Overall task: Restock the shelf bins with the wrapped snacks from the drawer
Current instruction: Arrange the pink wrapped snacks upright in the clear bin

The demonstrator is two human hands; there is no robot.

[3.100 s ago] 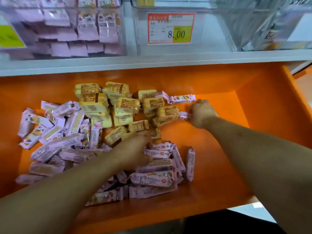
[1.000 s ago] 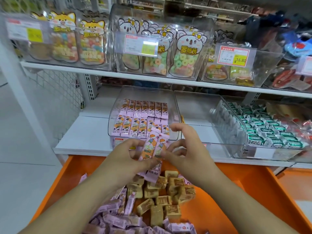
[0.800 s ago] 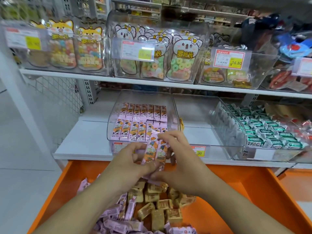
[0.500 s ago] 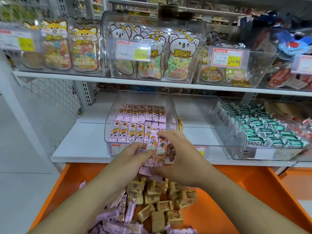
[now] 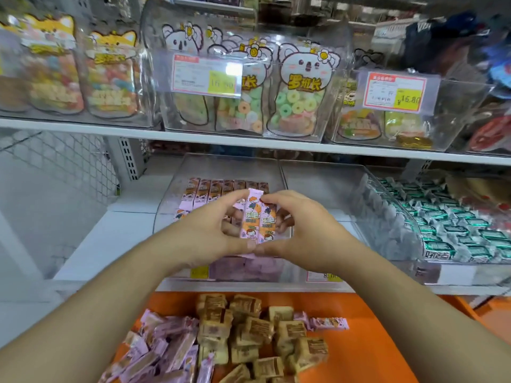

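Note:
My left hand (image 5: pixel 206 233) and my right hand (image 5: pixel 301 230) together pinch a small bunch of pink wrapped snack bars (image 5: pixel 257 219), held upright between thumbs and fingertips. They hover over the front of a clear shelf bin (image 5: pixel 177 186) that holds rows of the same pink bars. Below, the orange drawer (image 5: pixel 367 346) holds a pile of pink bars (image 5: pixel 166 352) on the left and yellow-brown wrapped cakes (image 5: pixel 249 330) in the middle.
An empty-looking clear bin (image 5: pixel 318 183) sits right of the pink one, then a bin of green-wrapped snacks (image 5: pixel 448 219). The upper shelf (image 5: pixel 83 128) carries bins of koala and cat candy bags with price tags. White floor lies to the left.
Both hands rose from the drawer with pink bars, squared them up, and moved forward over the pink bin. The view tilted up to the shelves.

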